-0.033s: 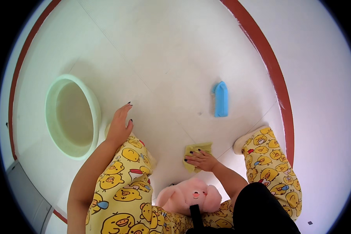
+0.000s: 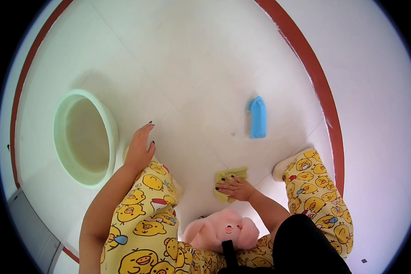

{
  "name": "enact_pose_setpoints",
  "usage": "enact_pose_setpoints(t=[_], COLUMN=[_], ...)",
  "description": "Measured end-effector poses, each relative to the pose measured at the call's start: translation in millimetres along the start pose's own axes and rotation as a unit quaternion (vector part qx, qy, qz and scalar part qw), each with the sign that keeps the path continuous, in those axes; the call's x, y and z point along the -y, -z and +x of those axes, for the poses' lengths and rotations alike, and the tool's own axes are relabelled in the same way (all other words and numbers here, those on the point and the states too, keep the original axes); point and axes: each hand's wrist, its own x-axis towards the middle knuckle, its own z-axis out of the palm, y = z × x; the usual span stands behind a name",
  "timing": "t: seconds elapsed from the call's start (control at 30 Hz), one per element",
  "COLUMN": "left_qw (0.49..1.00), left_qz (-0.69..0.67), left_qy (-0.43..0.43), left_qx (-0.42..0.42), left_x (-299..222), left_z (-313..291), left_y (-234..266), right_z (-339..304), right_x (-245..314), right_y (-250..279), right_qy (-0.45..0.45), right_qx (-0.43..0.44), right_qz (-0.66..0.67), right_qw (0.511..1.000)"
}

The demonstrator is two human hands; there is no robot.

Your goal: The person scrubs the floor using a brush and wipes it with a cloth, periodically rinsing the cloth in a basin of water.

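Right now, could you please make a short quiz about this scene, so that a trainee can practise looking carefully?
1. True or false: the right hand presses on a yellow cloth that lies on the floor.
2. Which thing lies apart from both hands? A) the blue scrub brush B) the yellow cloth C) the person's knee
3. Fill in: the left hand lies flat and open beside the pale green ____.

Key: 1 true; 2 A; 3 basin.
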Motion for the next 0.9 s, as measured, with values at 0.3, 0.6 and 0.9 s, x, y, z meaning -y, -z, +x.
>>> enact_pose_setpoints(t=[0.3, 0.6, 0.9], left_qw=[1.000, 0.994, 0.989], left_qz=[-0.012, 0.006, 0.083], left_qy=[-0.002, 0.048, 0.092], left_qx=[-0.028, -0.094, -0.085], left_x=[22, 34, 72], left_z=[11, 34, 31], left_y=[-4, 1, -20], right_z=[28, 180, 226], right_x=[-3, -33, -35], right_y=[21, 126, 155], right_qy=[0.052, -0.017, 0.011], right_qx=[0.020, -0.139, -0.159], right_qz=[-0.028, -0.030, -0.029], right_qw=[0.998, 0.990, 0.987])
